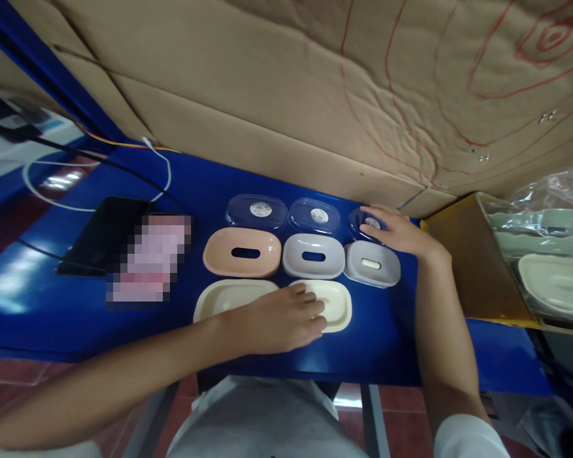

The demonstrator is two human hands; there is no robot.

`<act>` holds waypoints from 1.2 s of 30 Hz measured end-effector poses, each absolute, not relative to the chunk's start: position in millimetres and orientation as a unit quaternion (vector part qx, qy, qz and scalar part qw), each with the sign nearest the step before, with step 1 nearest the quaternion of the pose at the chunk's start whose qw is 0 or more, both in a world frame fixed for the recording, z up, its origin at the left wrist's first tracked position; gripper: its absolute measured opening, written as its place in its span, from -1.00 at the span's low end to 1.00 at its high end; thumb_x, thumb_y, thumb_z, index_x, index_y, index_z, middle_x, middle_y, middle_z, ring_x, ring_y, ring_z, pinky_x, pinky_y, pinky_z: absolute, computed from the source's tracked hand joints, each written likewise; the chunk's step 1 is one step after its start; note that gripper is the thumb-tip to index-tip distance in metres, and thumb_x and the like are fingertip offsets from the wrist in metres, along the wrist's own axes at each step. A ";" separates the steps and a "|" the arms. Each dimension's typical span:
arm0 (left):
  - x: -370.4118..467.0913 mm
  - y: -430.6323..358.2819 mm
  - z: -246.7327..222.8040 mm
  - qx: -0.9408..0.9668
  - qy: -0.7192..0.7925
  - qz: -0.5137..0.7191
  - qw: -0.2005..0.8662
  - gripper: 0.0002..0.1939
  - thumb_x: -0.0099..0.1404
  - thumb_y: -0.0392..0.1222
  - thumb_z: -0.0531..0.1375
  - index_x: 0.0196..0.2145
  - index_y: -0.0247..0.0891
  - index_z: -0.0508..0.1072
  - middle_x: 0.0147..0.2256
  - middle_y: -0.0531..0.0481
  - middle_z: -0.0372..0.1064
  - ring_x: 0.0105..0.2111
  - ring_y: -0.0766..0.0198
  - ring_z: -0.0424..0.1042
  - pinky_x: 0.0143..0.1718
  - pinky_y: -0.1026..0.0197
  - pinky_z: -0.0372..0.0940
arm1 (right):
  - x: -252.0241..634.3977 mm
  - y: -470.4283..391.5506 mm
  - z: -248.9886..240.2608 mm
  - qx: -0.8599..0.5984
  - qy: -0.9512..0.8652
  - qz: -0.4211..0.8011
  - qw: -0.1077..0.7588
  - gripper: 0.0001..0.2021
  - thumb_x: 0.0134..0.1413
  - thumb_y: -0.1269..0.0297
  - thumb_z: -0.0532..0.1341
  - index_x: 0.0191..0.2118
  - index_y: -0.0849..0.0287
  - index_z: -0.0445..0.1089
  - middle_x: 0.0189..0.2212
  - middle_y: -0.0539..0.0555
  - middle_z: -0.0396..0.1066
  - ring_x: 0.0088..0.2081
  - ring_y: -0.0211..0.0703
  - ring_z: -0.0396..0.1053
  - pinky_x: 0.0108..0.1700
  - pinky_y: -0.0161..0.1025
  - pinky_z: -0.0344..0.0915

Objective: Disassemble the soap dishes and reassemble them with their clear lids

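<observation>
Head view shows your left hand point(286, 320) curled over a shallow, cream oval tray point(339, 306) on the blue table point(382, 356), its grip impossible to tell. Your right hand point(401, 233) spreads thumb and fingers over a transparent oval lid point(355, 227) with a round white label, behind a smooth lilac-grey dish point(388, 264); whether they grip it, you cannot tell.

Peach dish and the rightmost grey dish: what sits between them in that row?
One other grey dish, with an oval slot, sits between the peach dish and the rightmost grey dish, as the head view shows.
</observation>
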State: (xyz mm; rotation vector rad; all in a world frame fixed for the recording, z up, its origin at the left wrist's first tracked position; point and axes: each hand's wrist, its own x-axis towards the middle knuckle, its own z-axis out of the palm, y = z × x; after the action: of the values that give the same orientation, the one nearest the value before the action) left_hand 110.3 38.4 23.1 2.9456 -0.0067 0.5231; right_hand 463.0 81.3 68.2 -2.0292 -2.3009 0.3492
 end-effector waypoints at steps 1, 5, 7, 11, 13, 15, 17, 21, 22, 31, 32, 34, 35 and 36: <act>110.5 38.4 22.1 0.982 -0.003 0.174 0.075 -0.82 0.51 -0.18 0.31 -0.29 -0.21 0.49 -0.30 0.03 0.48 -0.30 0.19 0.44 -0.09 0.09 0.23 | 459.8 76.0 75.6 -0.653 -0.744 0.136 0.045 -0.46 0.44 -0.05 0.17 0.40 -0.02 0.39 0.37 0.17 0.43 0.37 0.19 0.38 0.40 0.21 0.28; 110.4 38.5 19.9 0.982 -0.009 0.176 0.072 -0.84 0.52 -0.17 0.30 -0.28 -0.20 0.50 -0.29 0.02 0.48 -0.28 0.18 0.45 -0.10 0.08 0.23 | 437.0 40.1 98.1 -0.649 -0.741 0.151 0.085 -0.53 0.44 -0.04 0.17 0.28 0.06 0.50 0.26 0.19 0.54 0.28 0.19 0.48 0.35 0.14 0.33; 109.4 39.5 22.5 0.982 -0.012 0.174 0.068 -0.84 0.52 -0.18 0.30 -0.27 -0.20 0.50 -0.28 0.02 0.48 -0.28 0.17 0.44 -0.10 0.07 0.23 | 422.1 17.6 97.3 -0.653 -0.745 0.096 0.096 -0.57 0.48 -0.01 0.14 0.24 0.07 0.51 0.26 0.22 0.54 0.30 0.23 0.44 0.37 0.22 0.24; 106.9 47.0 34.4 0.984 -0.009 0.175 0.040 -0.84 0.49 -0.25 0.31 -0.31 -0.21 0.48 -0.31 0.01 0.47 -0.30 0.18 0.41 -0.13 0.08 0.22 | 401.2 -17.2 69.7 -0.663 -0.737 0.003 0.132 -0.58 0.51 -0.03 0.14 0.27 0.04 0.47 0.27 0.22 0.53 0.34 0.22 0.38 0.44 0.27 0.01; 106.2 53.6 39.1 0.981 0.010 0.193 0.016 -0.80 0.49 -0.30 0.28 -0.35 -0.22 0.47 -0.35 0.01 0.44 -0.31 0.18 0.40 -0.17 0.09 0.21 | 398.3 -24.5 52.3 -0.661 -0.736 0.007 0.146 -0.59 0.50 -0.05 0.16 0.24 0.03 0.49 0.22 0.20 0.57 0.30 0.19 0.43 0.43 0.24 0.01; 105.7 60.7 41.5 0.977 0.028 0.210 -0.012 -0.78 0.51 -0.32 0.24 -0.36 -0.23 0.47 -0.35 0.00 0.43 -0.32 0.18 0.40 -0.20 0.10 0.21 | 398.3 -25.8 40.3 -0.653 -0.740 0.032 0.157 -0.64 0.51 -0.04 0.16 0.15 0.01 0.53 0.15 0.18 0.62 0.24 0.15 0.49 0.39 0.21 0.08; 105.2 67.0 42.5 0.975 0.033 0.218 -0.040 -0.77 0.54 -0.31 0.21 -0.34 -0.24 0.48 -0.33 -0.01 0.45 -0.32 0.17 0.41 -0.20 0.09 0.23 | 398.4 -24.2 35.5 -0.643 -0.746 0.058 0.162 -0.65 0.50 -0.05 0.17 0.12 0.02 0.56 0.11 0.18 0.64 0.21 0.14 0.51 0.35 0.17 0.15; 102.6 75.4 45.3 0.968 0.042 0.237 -0.073 -0.70 0.60 -0.25 0.13 -0.32 -0.25 0.52 -0.32 -0.01 0.49 -0.30 0.18 0.45 -0.19 0.10 0.26 | 396.6 -23.5 36.8 -0.623 -0.765 0.068 0.152 -0.56 0.43 -0.07 0.26 0.23 0.06 0.50 0.23 0.22 0.56 0.28 0.16 0.46 0.36 0.15 0.16; 101.5 76.9 46.3 0.966 0.046 0.244 -0.076 -0.69 0.62 -0.24 0.11 -0.30 -0.25 0.53 -0.31 -0.02 0.51 -0.29 0.18 0.46 -0.18 0.11 0.27 | 396.3 -24.1 37.2 -0.620 -0.767 0.067 0.151 -0.58 0.44 -0.05 0.26 0.23 0.05 0.50 0.23 0.21 0.56 0.29 0.14 0.46 0.37 0.14 0.15; 95.9 92.9 43.2 0.953 0.086 0.282 -0.073 -0.73 0.60 -0.24 0.12 -0.21 -0.26 0.59 -0.25 -0.05 0.57 -0.22 0.19 0.53 -0.11 0.13 0.34 | 404.6 -21.3 33.5 -0.620 -0.764 0.061 0.168 -0.66 0.42 0.06 0.30 0.18 0.06 0.53 0.22 0.20 0.57 0.31 0.11 0.45 0.36 0.11 0.24; 96.2 93.7 42.3 0.953 0.083 0.282 -0.074 -0.74 0.60 -0.25 0.12 -0.21 -0.27 0.58 -0.26 -0.04 0.57 -0.22 0.18 0.53 -0.11 0.13 0.34 | 405.5 -20.7 32.4 -0.619 -0.764 0.057 0.173 -0.66 0.42 0.07 0.30 0.18 0.07 0.53 0.21 0.21 0.57 0.30 0.11 0.45 0.36 0.11 0.24; 96.8 94.1 41.4 0.953 0.078 0.284 -0.073 -0.75 0.59 -0.26 0.12 -0.22 -0.27 0.58 -0.26 -0.04 0.57 -0.22 0.18 0.53 -0.10 0.12 0.35 | 406.9 -19.9 29.3 -0.615 -0.765 0.054 0.182 -0.68 0.45 0.09 0.28 0.17 0.07 0.53 0.19 0.18 0.59 0.28 0.08 0.47 0.35 0.09 0.26; 97.0 93.8 41.3 0.953 0.076 0.285 -0.072 -0.75 0.59 -0.26 0.12 -0.22 -0.26 0.57 -0.26 -0.04 0.57 -0.22 0.17 0.53 -0.10 0.12 0.35 | 407.3 -19.5 27.3 -0.613 -0.766 0.053 0.186 -0.70 0.46 0.09 0.27 0.16 0.07 0.53 0.17 0.17 0.60 0.26 0.06 0.49 0.34 0.07 0.27; 97.0 93.5 41.4 0.953 0.075 0.285 -0.070 -0.75 0.59 -0.27 0.13 -0.22 -0.26 0.57 -0.26 -0.04 0.57 -0.22 0.17 0.53 -0.10 0.12 0.36 | 407.8 -19.2 25.1 -0.611 -0.766 0.051 0.191 -0.71 0.46 0.10 0.27 0.15 0.06 0.54 0.15 0.16 0.62 0.24 0.06 0.51 0.33 0.06 0.29</act>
State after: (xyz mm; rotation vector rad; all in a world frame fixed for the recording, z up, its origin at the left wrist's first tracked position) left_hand 97.0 93.5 41.4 3.1353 0.2474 0.9392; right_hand 407.8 -19.2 25.1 -1.7175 -2.1534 0.1431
